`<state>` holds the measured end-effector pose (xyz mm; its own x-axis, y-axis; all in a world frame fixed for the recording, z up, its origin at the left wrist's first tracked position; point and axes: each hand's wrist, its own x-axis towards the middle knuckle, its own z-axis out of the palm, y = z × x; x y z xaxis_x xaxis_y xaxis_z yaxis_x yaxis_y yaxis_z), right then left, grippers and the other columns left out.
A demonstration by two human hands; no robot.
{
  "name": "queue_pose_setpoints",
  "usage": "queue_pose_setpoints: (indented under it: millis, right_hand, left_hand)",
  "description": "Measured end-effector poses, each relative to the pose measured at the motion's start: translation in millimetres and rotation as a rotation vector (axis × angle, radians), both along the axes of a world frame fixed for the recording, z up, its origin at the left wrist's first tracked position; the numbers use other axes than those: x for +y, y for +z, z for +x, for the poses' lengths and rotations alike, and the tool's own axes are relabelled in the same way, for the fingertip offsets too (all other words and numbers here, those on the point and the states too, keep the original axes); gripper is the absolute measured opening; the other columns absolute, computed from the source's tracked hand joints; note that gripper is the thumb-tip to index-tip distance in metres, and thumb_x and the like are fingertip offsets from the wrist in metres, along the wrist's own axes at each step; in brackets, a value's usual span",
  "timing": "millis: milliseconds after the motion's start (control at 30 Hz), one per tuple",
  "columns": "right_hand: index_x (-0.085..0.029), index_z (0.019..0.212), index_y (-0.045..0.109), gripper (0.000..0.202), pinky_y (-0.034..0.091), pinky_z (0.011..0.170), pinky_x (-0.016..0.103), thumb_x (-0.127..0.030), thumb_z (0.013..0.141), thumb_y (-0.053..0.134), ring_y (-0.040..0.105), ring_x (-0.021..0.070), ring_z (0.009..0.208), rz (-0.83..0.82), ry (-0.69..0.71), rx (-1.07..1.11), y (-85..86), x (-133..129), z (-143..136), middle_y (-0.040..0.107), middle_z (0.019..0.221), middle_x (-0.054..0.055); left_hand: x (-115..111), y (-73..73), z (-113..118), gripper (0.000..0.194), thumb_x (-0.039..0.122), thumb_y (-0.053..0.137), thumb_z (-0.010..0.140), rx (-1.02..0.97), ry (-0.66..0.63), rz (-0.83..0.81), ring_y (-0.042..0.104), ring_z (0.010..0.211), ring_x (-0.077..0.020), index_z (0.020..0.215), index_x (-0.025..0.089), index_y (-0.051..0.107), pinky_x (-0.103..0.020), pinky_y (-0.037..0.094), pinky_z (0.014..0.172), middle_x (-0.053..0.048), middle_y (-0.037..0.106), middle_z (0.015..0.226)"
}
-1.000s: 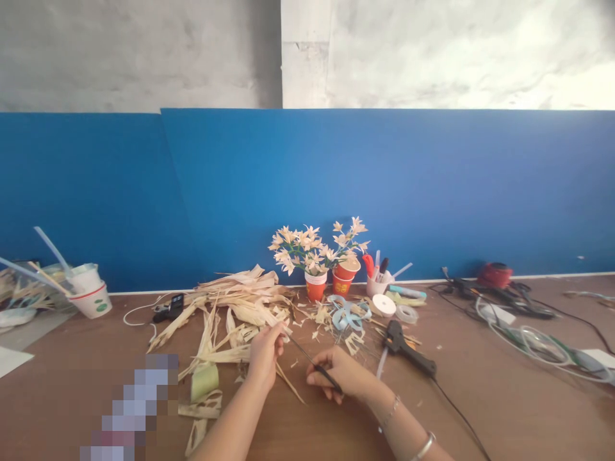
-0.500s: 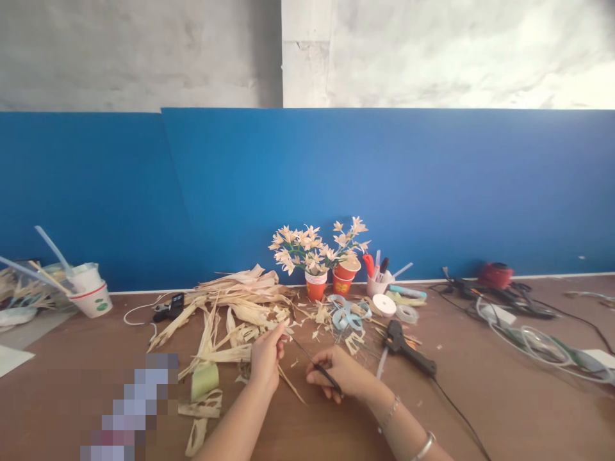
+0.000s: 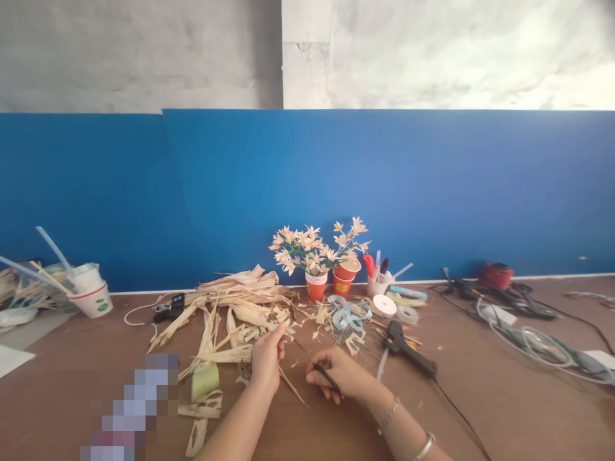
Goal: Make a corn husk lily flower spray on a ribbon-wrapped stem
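Observation:
My left hand [image 3: 268,360] is closed in a pinch around a small pale piece of corn husk, mostly hidden by the fingers. In my right hand [image 3: 339,376] is a pair of dark-handled scissors [image 3: 328,378], its blades pointing up and left toward the left fingertips. A narrow husk strip [image 3: 292,386] slants below the left hand. Dried corn husks [image 3: 245,291] lie heaped behind and left of that hand, with small cut scraps around. Close to the left forearm stands a light-green roll [image 3: 205,380].
Husk flowers [image 3: 307,246] stand in red paper cups [image 3: 316,289] at the back. A black glue gun [image 3: 410,349] with its cord lies right of my right hand. Blue ribbon [image 3: 348,314], white tape rolls [image 3: 384,305] and a pen cup [image 3: 377,285] sit behind. Tangled cables [image 3: 533,346] lie far right.

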<state>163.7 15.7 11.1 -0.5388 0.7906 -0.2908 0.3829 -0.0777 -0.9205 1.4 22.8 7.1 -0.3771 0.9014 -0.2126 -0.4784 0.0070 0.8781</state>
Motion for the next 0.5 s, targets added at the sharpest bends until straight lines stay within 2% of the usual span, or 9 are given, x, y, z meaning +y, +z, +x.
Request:
queue_pose_setpoints:
  millis: [500]
  right_hand:
    - [-0.015,0.077,0.062,0.031,0.023,0.026,0.013,-0.043,0.067,0.068,0.043,0.0048,0.028,-0.029,-0.003,0.009,0.0,0.0,2.2,0.054,0.042,-0.007]
  left_hand:
    - [4.2,-5.4,-2.7,0.036,0.042,0.079,0.050,0.085,-0.037,0.031,0.038,0.039,-0.0044,0.054,0.012,0.061,-0.017,0.022,0.037,0.003,0.051,0.045]
